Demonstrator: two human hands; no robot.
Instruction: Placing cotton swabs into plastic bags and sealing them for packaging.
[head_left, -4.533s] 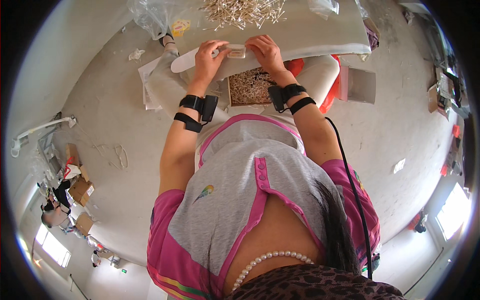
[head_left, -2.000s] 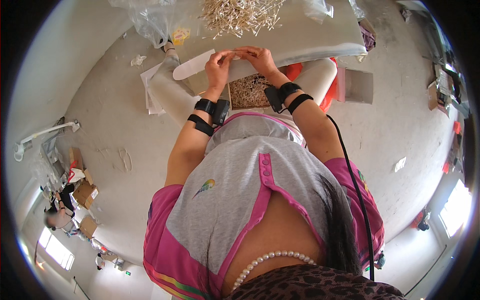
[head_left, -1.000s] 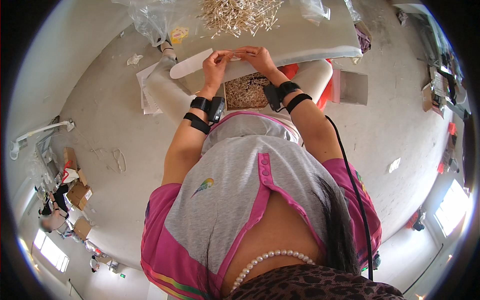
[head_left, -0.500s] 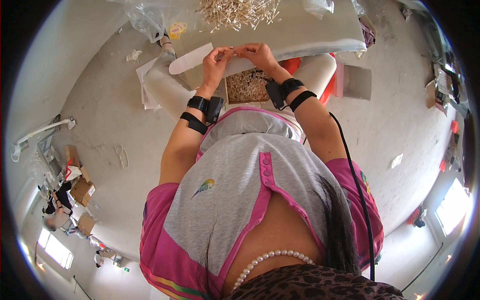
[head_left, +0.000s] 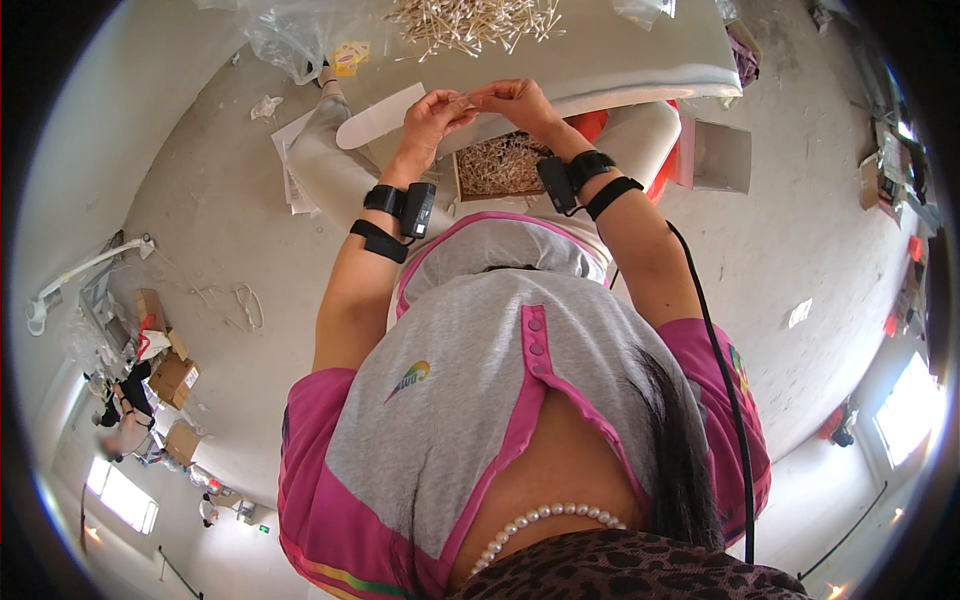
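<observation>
My left hand [head_left: 430,118] and my right hand [head_left: 521,104] meet fingertip to fingertip at the near edge of the table [head_left: 640,62]. Both are closed in a pinch, and whatever lies between the fingers is too small or hidden to name. Beyond them, a loose heap of cotton swabs [head_left: 475,24] lies on the tabletop. Below my hands, between my legs, an open box [head_left: 458,182] holds many more swabs. Beside my left hand, a white strip with a rounded end [head_left: 378,117] sticks out at the table edge.
A clear plastic bag [head_left: 285,38] and a yellow packet [head_left: 350,56] lie at the table's far left. Another clear bag [head_left: 643,10] is at the far right. An open carton [head_left: 722,157] stands on the floor near my right knee, beside something red [head_left: 590,126].
My left hand has turned slightly, and its lower fingers look less tightly curled. Both hands stay together at the table edge. The whole view has shifted a little.
</observation>
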